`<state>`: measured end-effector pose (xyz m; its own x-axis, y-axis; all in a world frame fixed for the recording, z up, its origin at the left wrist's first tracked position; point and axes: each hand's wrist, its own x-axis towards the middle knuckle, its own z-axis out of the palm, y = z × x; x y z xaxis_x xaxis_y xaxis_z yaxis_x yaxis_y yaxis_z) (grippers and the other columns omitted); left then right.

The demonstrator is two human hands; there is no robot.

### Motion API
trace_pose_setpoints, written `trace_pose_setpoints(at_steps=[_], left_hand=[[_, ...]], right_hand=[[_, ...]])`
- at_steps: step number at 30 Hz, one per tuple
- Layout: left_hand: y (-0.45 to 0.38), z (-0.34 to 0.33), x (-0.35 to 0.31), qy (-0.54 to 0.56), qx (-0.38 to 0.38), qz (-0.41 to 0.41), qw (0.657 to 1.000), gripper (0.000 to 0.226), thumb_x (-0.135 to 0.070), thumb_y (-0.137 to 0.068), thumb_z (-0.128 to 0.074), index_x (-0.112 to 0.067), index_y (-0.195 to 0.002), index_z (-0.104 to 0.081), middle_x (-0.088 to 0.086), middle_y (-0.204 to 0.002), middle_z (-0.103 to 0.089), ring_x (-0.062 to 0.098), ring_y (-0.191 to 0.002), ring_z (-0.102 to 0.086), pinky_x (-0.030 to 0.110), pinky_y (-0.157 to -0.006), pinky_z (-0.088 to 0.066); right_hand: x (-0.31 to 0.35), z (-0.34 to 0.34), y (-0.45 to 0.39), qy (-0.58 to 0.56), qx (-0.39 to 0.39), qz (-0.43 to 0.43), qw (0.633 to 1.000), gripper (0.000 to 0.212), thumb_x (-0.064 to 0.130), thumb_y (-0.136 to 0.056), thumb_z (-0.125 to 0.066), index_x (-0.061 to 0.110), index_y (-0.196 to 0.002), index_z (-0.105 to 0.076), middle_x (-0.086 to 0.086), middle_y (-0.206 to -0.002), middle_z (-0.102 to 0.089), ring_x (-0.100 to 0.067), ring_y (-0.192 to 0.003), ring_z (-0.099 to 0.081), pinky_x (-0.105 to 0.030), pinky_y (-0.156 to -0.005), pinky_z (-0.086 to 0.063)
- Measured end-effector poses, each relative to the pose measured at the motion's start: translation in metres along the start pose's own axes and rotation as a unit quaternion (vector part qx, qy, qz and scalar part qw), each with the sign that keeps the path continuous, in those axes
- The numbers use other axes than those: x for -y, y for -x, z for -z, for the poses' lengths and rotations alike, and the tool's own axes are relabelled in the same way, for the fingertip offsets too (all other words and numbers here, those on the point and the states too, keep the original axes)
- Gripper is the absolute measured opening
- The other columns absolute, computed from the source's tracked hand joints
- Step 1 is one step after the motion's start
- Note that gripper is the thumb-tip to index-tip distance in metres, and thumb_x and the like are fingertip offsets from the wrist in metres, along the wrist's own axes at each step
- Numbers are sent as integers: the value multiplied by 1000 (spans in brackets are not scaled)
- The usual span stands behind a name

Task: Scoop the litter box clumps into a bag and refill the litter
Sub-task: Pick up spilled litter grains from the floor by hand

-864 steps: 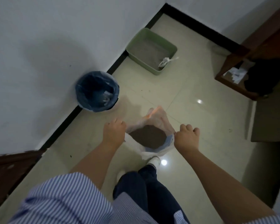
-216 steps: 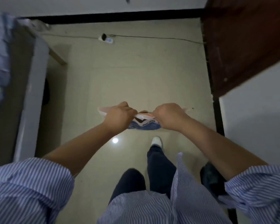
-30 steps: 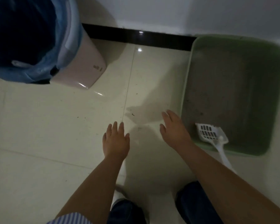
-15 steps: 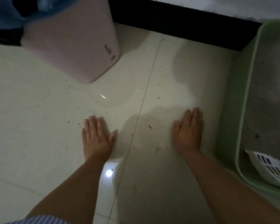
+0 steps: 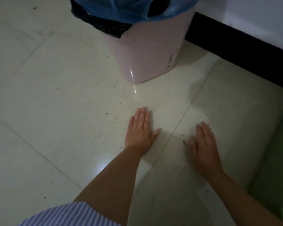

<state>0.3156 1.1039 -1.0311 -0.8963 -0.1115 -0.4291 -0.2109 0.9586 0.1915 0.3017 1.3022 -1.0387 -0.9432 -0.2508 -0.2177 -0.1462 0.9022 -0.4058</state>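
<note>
Both flat, empty palms, left hand (image 5: 140,136) and right hand (image 5: 203,144), have slid nearer the bin (image 5: 147,51).

We find no readable text, only a small dark mark low on the side of the pink bin (image 5: 147,53), too blurred for us to read as letters or logo

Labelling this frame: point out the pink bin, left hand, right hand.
pink bin (image 5: 147,51), head view, front wall.
left hand (image 5: 140,132), head view, back of hand.
right hand (image 5: 204,147), head view, back of hand.
</note>
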Motion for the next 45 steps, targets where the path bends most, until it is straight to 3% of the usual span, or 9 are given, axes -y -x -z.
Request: trace_pose_setpoints(at_steps=[5, 12, 16, 19, 23, 28, 32, 42, 45], left_hand=[[8, 2, 45, 36, -59, 114, 991, 105, -70, -65, 22, -7, -147, 8, 9, -155, 14, 24, -145, 11, 31, -114, 11], [15, -4, 61, 77, -57, 149, 984, 107, -63, -60, 12, -3, -148, -2, 14, -157, 4, 24, -146, 7, 33, -116, 7], [7, -3, 47, 33, -33, 87, 995, 107, -73, -67, 23, -5, -147, 5, 11, -156, 11, 23, -145, 12, 28, -113, 13], [6, -6, 18, 27, -4, 1, 1000, 76, -58, -92, -4, -8, -147, 9, 11, -156, 13, 19, -143, 16, 25, -109, 15], [6, -3, -28, 124, -15, -94, 988, 90, -68, -71, 10, -13, -142, 14, 1, -153, 15, 6, -132, 22, 21, -108, 17], [-27, 16, -2, 105, -127, 69, 984, 94, -59, -73, 7, -1, -146, -2, 16, -156, 2, 27, -145, 4, 32, -117, 3], [-43, 22, 47, 101, -117, 176, 972, 83, -53, -86, -14, 4, -146, -7, 20, -156, -4, 29, -146, 0, 35, -117, 0], [-34, 2, -28, 31, -10, -168, 985, 94, -62, -71, 7, -10, -148, -7, 8, -157, -6, 17, -146, -2, 18, -109, 9], [-47, 14, -44, 35, -51, -203, 977, 102, -74, -73, 8, -6, -147, -12, 11, -155, -14, 22, -145, -10, 23, -110, 5]], right_hand=[[-8, 13, 0, -9, 2, -114, 993, 73, 37, -83, -18, 1, -147, -15, -17, -156, -6, -27, -146, -2, -30, -117, 2], [-7, 15, 13, 3, 54, -95, 994, 74, 38, -82, -14, 4, -148, -10, -11, -158, -3, -21, -146, 0, -20, -111, 8], [-3, 20, 13, -7, 39, -78, 996, 72, 38, -83, -16, 6, -147, -16, -10, -157, -5, -21, -146, -2, -20, -110, 7], [-5, 23, 11, -11, 18, -80, 997, 74, 42, -83, -15, 4, -146, -22, -12, -157, -9, -23, -146, -4, -22, -112, 3], [-9, 27, 9, -21, 11, -100, 995, 71, 37, -82, -19, 6, -146, -23, -9, -157, -9, -20, -146, -5, -23, -113, 1], [-15, 29, 15, -43, 10, -122, 992, 71, 38, -82, -18, 7, -146, -23, -7, -157, -9, -18, -146, -3, -19, -110, 2], [-16, 29, 25, -65, 17, -133, 989, 72, 41, -82, -17, 8, -147, -20, -6, -157, -8, -16, -146, -2, -20, -111, 1], [-23, 29, -8, -49, 24, -125, 991, 50, 24, -101, -29, 6, -146, -21, -9, -157, -10, -18, -146, -4, -19, -113, 4], [-37, 47, -49, -32, -20, -101, 994, 49, 23, -100, -30, 2, -144, -25, -15, -155, -14, -24, -146, -8, -22, -116, 0]])
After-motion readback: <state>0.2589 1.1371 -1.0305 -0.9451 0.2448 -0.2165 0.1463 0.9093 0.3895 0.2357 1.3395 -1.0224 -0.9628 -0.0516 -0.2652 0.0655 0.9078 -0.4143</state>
